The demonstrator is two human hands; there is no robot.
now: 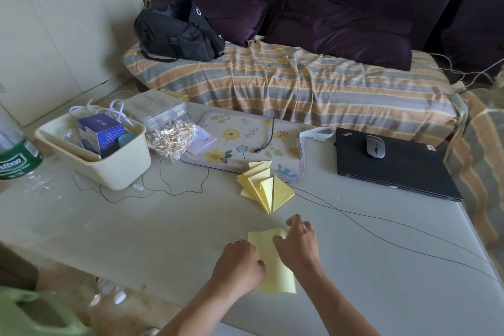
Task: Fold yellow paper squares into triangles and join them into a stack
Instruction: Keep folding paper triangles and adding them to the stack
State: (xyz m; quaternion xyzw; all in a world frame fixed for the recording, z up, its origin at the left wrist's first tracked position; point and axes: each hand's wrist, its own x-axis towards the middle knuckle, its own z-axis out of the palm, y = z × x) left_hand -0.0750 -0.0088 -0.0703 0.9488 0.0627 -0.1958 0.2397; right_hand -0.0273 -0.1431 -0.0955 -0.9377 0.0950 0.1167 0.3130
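- A person's left hand (240,264) and right hand (298,244) press a pale yellow paper sheet (272,262) flat on the near part of the white table (136,240); the left grip is curled over the sheet's left edge, the right grip released, fingers spread on its right side.
- Just beyond, a fanned stack of folded yellow paper triangles (263,185) lies partly on a floral mat (245,139).
- At far left, a cream plastic tub (120,169) holds a blue carton (99,133), a teal cap and white cords.
- Beside the tub, a clear bag of cotton swabs (171,139) leans against a clear plastic case (155,109).
- At right, a grey mouse (375,146) rests on a closed black laptop (395,169).
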